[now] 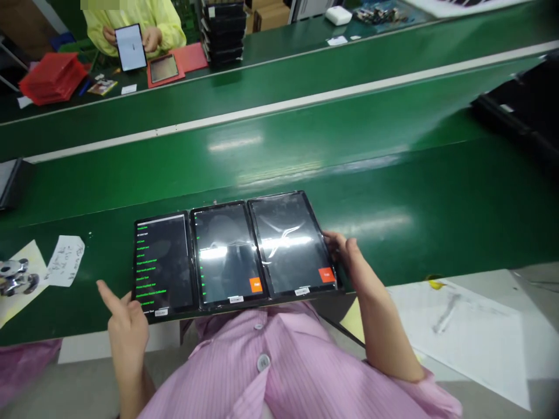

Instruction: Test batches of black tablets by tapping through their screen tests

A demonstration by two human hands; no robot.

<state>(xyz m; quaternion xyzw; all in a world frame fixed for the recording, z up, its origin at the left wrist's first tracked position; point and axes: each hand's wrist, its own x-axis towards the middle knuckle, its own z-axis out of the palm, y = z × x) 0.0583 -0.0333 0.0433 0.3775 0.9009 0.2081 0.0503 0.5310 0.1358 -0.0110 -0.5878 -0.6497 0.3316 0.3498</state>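
Note:
Three tablets lie side by side in a black tray (342,289) in front of my body. The left tablet (163,262) shows lines of green text on a dark screen. On the middle tablet (227,250) and the right tablet (290,238), an orange or red square is lit near the bottom, and light glares off the glass. My left hand (126,320) grips the tray's lower left edge with one finger stretched away. Around the right edge is my right hand (347,256), its fingers partly hidden behind the tray.
A handwritten paper (65,261) lies at left, beside metal parts (17,276). Dark trays (524,105) stand at right. Across the green bench (279,139), a person in yellow (168,26) holds a tablet (131,49) near red sleeves (52,75) and stacked black trays (223,32).

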